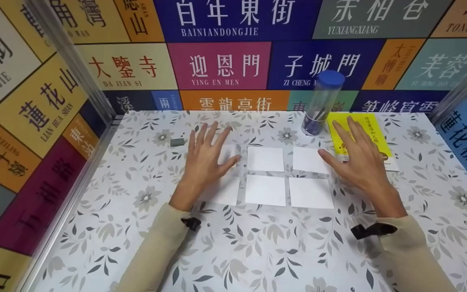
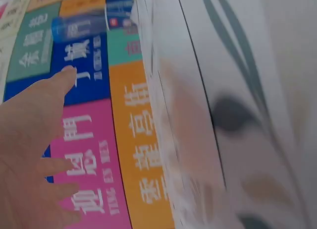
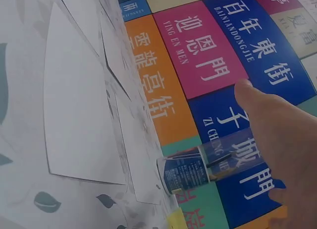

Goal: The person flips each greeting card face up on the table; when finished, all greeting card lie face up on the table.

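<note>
Several square white paper sheets lie in two rows of three on the table, among them a front middle sheet [image 1: 265, 190] and a front right sheet [image 1: 311, 192]. My left hand [image 1: 207, 160] hovers over the left column with its fingers spread, holding nothing and partly hiding the back left sheet [image 1: 230, 152]. Spread as well, my right hand [image 1: 361, 164] is above the yellow booklet [image 1: 375, 134] and the right edge of the back right sheet [image 1: 308, 159]; it holds nothing. In the right wrist view, white sheets [image 3: 79, 100] appear beside the thumb.
A clear tube with a blue lid [image 1: 330, 80] stands behind the sheets, with thin sticks inside. Left of the sheets lies a small grey-green block [image 1: 177, 142]. The tabletop [image 1: 136, 251] has a leaf pattern, and sign-printed walls [image 1: 221, 67] border its back and sides.
</note>
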Available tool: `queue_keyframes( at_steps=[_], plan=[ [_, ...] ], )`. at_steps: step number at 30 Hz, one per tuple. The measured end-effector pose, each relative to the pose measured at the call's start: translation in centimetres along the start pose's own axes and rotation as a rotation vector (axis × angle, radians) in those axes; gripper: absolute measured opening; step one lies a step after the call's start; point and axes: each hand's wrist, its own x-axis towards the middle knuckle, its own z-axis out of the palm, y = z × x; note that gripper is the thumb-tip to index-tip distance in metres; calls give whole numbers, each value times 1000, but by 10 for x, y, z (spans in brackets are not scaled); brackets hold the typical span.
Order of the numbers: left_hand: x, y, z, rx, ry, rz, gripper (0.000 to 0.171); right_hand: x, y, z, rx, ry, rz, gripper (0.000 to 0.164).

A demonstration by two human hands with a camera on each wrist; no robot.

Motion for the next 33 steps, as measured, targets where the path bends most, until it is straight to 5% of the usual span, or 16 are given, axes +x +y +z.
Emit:
queue_keyframes(
  at_steps=[5,10,17,24,33],
  plan=[
    [0,39,7,-162,-78,125,80,-6,-5,3,114,-145,-118,66],
    [0,77,19,-285,-232,273,67,-11,-4,15,216,-320,-193,35],
    [9,120,33,-267,-398,401,59,-15,1,24,212,-408,-167,59],
    [9,145,42,-199,-450,401,73,-17,4,25,176,-457,-172,71],
    [3,148,44,-181,-503,360,83,-18,2,25,147,-484,-125,70]
  ],
)
